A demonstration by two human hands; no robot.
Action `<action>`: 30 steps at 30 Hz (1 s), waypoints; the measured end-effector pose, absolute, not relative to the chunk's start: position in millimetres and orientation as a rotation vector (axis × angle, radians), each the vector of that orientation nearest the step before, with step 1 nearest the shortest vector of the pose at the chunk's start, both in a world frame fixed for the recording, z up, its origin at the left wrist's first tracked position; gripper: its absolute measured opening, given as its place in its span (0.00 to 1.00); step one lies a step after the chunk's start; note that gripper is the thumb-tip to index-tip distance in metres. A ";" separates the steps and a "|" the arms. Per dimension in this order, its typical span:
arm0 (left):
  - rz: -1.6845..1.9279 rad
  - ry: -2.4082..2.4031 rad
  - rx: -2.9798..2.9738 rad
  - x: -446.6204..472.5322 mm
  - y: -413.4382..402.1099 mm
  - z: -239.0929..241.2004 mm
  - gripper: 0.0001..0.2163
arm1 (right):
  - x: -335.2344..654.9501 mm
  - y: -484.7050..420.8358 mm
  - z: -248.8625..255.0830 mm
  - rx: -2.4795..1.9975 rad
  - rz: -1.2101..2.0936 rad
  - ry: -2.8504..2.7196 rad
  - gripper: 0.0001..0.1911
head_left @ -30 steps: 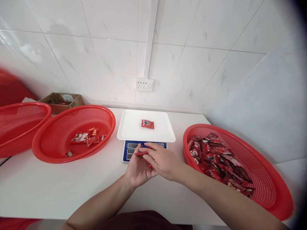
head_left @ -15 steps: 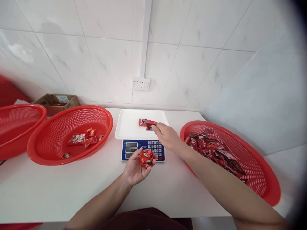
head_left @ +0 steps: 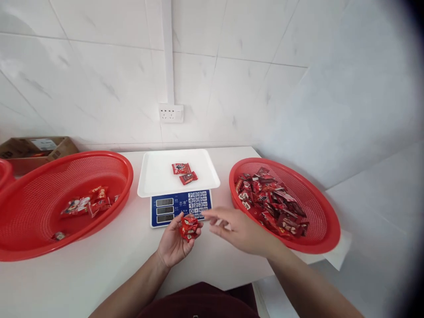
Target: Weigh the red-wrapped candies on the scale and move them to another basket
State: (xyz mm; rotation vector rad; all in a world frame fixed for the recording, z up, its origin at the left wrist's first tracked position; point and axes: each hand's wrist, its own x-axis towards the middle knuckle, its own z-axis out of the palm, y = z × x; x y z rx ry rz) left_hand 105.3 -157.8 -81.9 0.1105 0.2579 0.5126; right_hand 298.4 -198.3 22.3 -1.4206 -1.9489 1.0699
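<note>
My left hand (head_left: 177, 240), palm up in front of the scale, is closed round a few red wrapped sweets (head_left: 189, 227). Close by on its right is my right hand (head_left: 232, 227), fingers apart and slightly blurred, with nothing visible in them. Behind both hands stands a digital scale (head_left: 182, 204) with a blue keypad panel and a white pan (head_left: 152, 170). Two red packets lie on that pan: a larger red packet (head_left: 181, 168) and a smaller dark red packet (head_left: 188, 178) touching or nearly touching it.
On the right, a red mesh basket (head_left: 323, 221) holds many red packets (head_left: 274, 198). Another red basket (head_left: 29, 190), on the left, has several red packets (head_left: 89, 203) in it. A cardboard box (head_left: 59, 148) sits behind, and a wall socket (head_left: 171, 113) is above the white table (head_left: 115, 265).
My right hand has let go of a red packet over the pan and come back beside my left hand. The left hand keeps its sweets. The view has turned to the right.
</note>
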 end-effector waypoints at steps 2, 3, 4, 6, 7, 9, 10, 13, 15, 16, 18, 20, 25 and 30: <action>0.505 0.255 0.114 106.6 -159.0 -86.1 0.15 | 310.0 -220.8 3.9 -1.504 1.173 -1.839 0.15; 0.501 0.257 0.120 107.3 -159.9 -87.8 0.15 | 317.0 -230.8 -7.1 -1.554 1.217 -1.770 0.14; 0.499 0.262 0.132 108.1 -160.8 -89.3 0.15 | 324.7 -240.4 -18.3 -1.601 1.259 -1.696 0.13; 0.499 0.279 0.164 109.8 -162.5 -92.0 0.13 | 342.1 -258.6 -38.1 -1.691 1.313 -1.546 0.13; 0.498 0.291 0.180 110.7 -163.1 -93.2 0.13 | 351.3 -267.2 -45.6 -1.735 1.314 -1.486 0.13; 0.492 0.317 0.208 113.0 -164.0 -95.3 0.11 | 369.6 -282.1 -54.8 -1.835 1.233 -1.409 0.14; 0.488 0.326 0.218 114.3 -164.3 -96.2 0.11 | 378.0 -287.9 -57.0 -1.890 1.160 -1.392 0.14; 0.475 0.354 0.237 118.2 -165.3 -97.8 0.09 | 396.4 -294.4 -58.9 -2.059 0.908 -1.412 0.16; 0.484 0.384 0.250 120.0 -166.0 -98.3 0.09 | 401.3 -288.8 -60.0 -2.103 0.815 -1.454 0.18; 0.494 0.401 0.258 120.5 -166.2 -98.4 0.10 | 401.6 -283.3 -60.9 -2.089 0.807 -1.470 0.19; 0.513 0.432 0.273 120.4 -166.5 -98.6 0.10 | 399.0 -269.3 -63.1 -2.018 0.814 -1.472 0.19; 0.528 0.467 0.286 119.2 -166.3 -98.7 0.11 | 395.6 -255.0 -65.3 -1.953 0.801 -1.480 0.20; 0.570 0.543 0.332 115.9 -164.3 -98.6 0.16 | 410.4 -247.3 -70.6 -2.065 0.639 -1.431 0.13; 0.557 0.554 0.336 116.3 -160.9 -99.0 0.16 | 465.0 -277.1 -71.6 -2.408 0.329 -1.044 0.12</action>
